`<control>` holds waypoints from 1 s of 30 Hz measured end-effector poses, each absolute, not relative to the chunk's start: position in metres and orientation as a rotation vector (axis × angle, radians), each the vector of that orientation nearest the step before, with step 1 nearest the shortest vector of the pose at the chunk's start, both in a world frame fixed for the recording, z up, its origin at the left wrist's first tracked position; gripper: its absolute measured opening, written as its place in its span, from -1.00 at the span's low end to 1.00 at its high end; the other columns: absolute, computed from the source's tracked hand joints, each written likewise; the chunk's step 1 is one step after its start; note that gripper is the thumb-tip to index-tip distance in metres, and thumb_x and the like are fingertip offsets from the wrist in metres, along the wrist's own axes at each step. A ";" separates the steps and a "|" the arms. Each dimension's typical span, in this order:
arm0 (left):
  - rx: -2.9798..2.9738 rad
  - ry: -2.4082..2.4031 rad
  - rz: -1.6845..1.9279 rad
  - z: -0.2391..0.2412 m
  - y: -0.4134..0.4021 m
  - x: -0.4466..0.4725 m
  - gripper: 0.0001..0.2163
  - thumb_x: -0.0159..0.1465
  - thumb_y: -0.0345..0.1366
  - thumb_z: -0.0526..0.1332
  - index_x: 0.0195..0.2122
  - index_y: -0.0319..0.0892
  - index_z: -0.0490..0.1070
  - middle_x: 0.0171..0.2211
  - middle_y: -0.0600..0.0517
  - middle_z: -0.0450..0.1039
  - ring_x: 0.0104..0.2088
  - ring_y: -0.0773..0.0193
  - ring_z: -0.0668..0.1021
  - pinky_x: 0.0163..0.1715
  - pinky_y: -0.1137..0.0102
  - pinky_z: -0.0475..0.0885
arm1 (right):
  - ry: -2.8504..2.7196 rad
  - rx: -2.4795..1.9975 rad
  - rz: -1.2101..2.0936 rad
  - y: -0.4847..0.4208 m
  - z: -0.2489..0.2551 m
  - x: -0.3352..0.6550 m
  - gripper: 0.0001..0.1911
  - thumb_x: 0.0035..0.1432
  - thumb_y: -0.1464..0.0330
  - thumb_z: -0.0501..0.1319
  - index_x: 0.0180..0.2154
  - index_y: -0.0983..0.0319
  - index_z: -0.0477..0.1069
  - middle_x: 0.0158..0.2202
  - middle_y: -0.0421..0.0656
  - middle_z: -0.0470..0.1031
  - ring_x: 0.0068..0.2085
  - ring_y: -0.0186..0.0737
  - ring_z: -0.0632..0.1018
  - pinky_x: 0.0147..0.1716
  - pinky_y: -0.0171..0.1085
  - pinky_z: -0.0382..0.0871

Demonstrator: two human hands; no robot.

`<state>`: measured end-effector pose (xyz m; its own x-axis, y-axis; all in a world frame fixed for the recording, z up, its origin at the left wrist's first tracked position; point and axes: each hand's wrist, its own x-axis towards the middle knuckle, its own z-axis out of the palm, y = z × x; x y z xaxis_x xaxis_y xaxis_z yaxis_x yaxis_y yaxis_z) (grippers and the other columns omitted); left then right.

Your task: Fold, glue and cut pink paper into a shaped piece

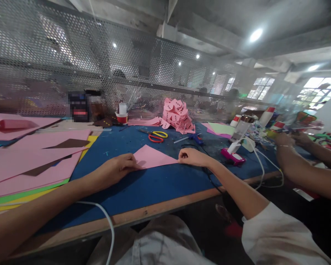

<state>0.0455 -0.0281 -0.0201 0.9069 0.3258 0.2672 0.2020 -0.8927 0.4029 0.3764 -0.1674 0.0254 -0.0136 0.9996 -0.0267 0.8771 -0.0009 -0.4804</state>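
A folded pink paper triangle (pixel 152 156) lies flat on the blue table mat (pixel 154 184). My left hand (pixel 118 167) presses on the paper's left corner with its fingers closed over the edge. My right hand (pixel 191 157) pinches the paper's right tip, fingers curled together. Both forearms reach in from the near edge of the table.
Large pink sheets (pixel 35 158) lie stacked at the left. Behind the paper are scissors (pixel 156 136), a glue gun (pixel 194 138) and a pile of pink cut pieces (pixel 178 116). A pink device (pixel 233 155) with a white cable sits right. Another person's arms (pixel 306 165) work at the far right.
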 end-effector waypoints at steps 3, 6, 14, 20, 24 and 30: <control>2.701 0.372 0.485 -0.021 -0.027 0.046 -0.71 0.48 -0.17 0.07 -0.01 0.04 0.59 -0.14 0.02 0.49 -0.15 0.27 0.54 -0.12 0.47 0.39 | -1.953 -1.931 0.540 -0.168 0.025 0.378 -0.93 0.12 0.40 0.26 -0.36 0.27 0.51 -0.33 -0.14 0.57 -0.30 -0.23 0.53 -0.33 -0.34 0.29; 2.690 0.364 0.492 -0.019 -0.028 0.047 -0.70 0.47 -0.12 0.07 -0.02 0.03 0.60 -0.14 0.01 0.51 -0.15 0.26 0.55 -0.13 0.47 0.40 | -1.942 -1.922 0.558 -0.168 0.023 0.384 -0.93 0.11 0.39 0.28 -0.35 0.27 0.51 -0.33 -0.14 0.56 -0.30 -0.23 0.52 -0.33 -0.34 0.29; 2.693 0.395 0.516 -0.015 -0.033 0.048 -0.66 0.48 -0.06 0.05 -0.05 0.00 0.61 -0.17 0.03 0.52 -0.19 0.27 0.54 -0.14 0.50 0.38 | -1.913 -1.871 0.661 -0.168 0.019 0.399 -0.87 0.08 0.44 0.24 -0.27 0.29 0.50 -0.36 -0.18 0.52 -0.34 -0.28 0.49 -0.36 -0.36 0.29; 2.701 0.374 0.514 -0.015 -0.033 0.048 -0.68 0.48 -0.10 0.05 -0.03 0.01 0.60 -0.18 0.03 0.50 -0.21 0.28 0.54 -0.16 0.50 0.38 | -1.895 -1.835 0.706 -0.167 0.020 0.410 -0.81 0.08 0.47 0.21 -0.23 0.30 0.52 -0.30 -0.14 0.56 -0.28 -0.25 0.52 -0.27 -0.33 0.34; 2.723 0.385 0.513 -0.015 -0.034 0.048 -0.70 0.48 -0.15 0.06 -0.03 0.03 0.60 -0.16 0.03 0.50 -0.18 0.29 0.55 -0.14 0.49 0.38 | -1.881 -1.797 0.671 -0.166 0.038 0.401 -0.81 0.15 0.43 0.20 -0.17 0.30 0.50 -0.17 -0.09 0.57 -0.18 -0.23 0.54 -0.16 -0.30 0.36; 2.732 0.382 0.497 -0.012 -0.036 0.048 -0.74 0.44 -0.29 0.09 -0.09 -0.06 0.60 -0.14 -0.01 0.51 -0.14 0.25 0.56 -0.10 0.45 0.39 | -2.089 -1.552 0.622 -0.142 0.056 0.321 -0.84 0.22 0.34 0.24 -0.21 0.27 0.53 -0.23 -0.12 0.59 -0.22 -0.23 0.54 -0.20 -0.30 0.32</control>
<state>0.0485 -0.0359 -0.0118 0.9028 0.3169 0.2907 0.1989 -0.9070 0.3711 0.3208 -0.1416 0.0557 -0.2563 0.9619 0.0954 0.7529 0.2606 -0.6043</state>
